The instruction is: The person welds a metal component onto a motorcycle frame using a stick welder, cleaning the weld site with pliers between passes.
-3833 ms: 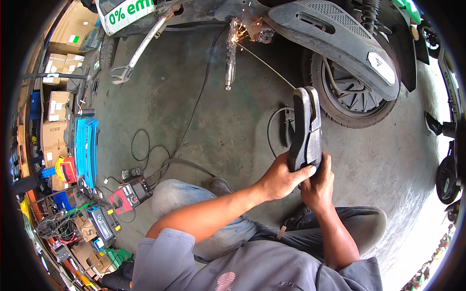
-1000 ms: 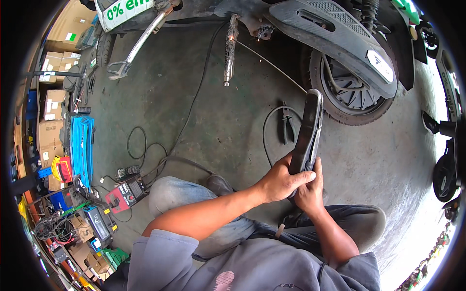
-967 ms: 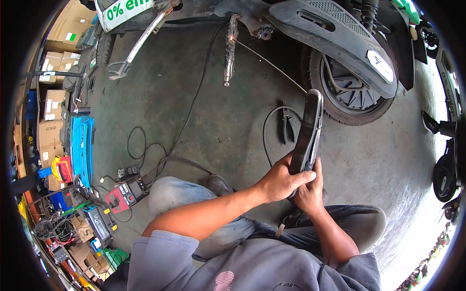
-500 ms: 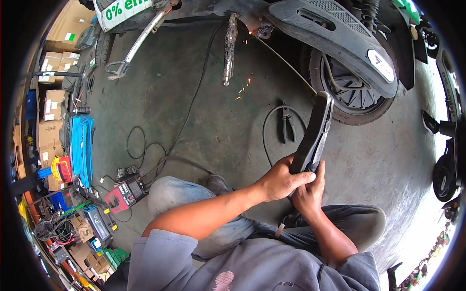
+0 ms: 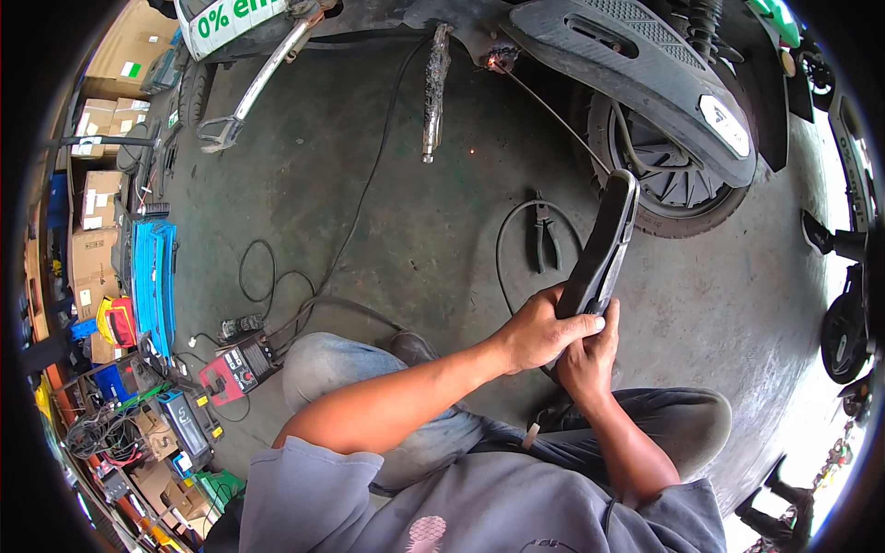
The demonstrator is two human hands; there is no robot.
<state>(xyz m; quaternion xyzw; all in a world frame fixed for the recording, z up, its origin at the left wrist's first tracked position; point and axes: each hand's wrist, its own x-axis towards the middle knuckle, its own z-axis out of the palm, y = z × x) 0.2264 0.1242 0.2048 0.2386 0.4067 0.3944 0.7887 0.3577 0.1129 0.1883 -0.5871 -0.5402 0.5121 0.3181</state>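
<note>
Electrode holder [image 5: 601, 244]: black, right of centre in the frame, tilted up and to the right, with a thin rod [image 5: 556, 112] running from its top to the upper middle.
Left hand [image 5: 536, 334]: bare, fingers wrapped round the lower part of the handle, thumb laid along it.
Right hand [image 5: 590, 364]: bare, gripping the handle's low end; some fingers hidden, so their exact hold cannot be told.
Orange glow [image 5: 499, 63]: at the rod's far end, upper middle, close beside the grey side panel [image 5: 627, 83]. Judged risk: scorching or melting of the panel, caused by heat or a slip of the tip.
Spark [image 5: 472, 151]: one red speck, upper middle. Judged risk: burns to uncovered hands and forearms, caused by spatter and lack of gloves.
Rod: long, supported only at the holder. Judged risk: a wandering tip that sticks or misses, caused by small wrist movements.
Tyre [image 5: 659, 221]: upper right, just beyond the holder. Judged risk: rubber damage, should the hot rod swing right.
Cable [image 5: 499, 263]: looped around pliers [image 5: 545, 241], centre right. Judged risk: a snag, caused by pulling the holder away sharply.
</note>
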